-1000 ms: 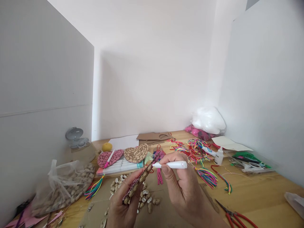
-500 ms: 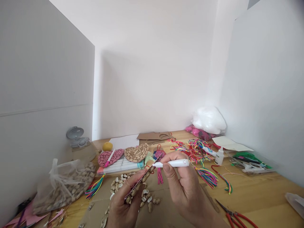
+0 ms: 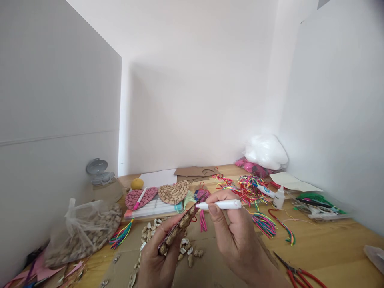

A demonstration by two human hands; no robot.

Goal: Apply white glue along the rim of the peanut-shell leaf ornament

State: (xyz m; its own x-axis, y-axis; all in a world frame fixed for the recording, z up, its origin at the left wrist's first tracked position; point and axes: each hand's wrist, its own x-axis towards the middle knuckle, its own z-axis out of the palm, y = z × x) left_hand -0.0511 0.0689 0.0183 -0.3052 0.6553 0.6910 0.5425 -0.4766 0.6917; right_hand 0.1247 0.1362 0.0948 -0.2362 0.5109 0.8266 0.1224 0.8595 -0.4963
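Observation:
My left hand [image 3: 160, 250] grips a thin board covered with peanut shells [image 3: 179, 226] by its lower end, tilted so that its edge and shell side show. In my right hand [image 3: 235, 236] a white marker pen [image 3: 223, 204] is pinched between thumb and fingers. The marker's tip points left and meets, or nearly meets, the board's edge near its upper end. Beneath the hands lies a cardboard sheet [image 3: 210, 268] with loose peanut shells [image 3: 150, 230] on it. Behind the board are a pink shell heart [image 3: 149, 196] and a plain shell heart [image 3: 174, 193].
A bag of peanuts [image 3: 87, 236] slumps at the left, near a colourful tassel [image 3: 122, 234]. Red-handled pliers [image 3: 300, 276] lie at front right. Tangled cords [image 3: 249, 186], a glue bottle [image 3: 279, 198] and a clear tray [image 3: 324, 208] are further back, below a white bag [image 3: 265, 152].
The board has turned slightly, so more of its shell side faces me. The marker has shifted a little with the board's edge, and the whole view has moved slightly.

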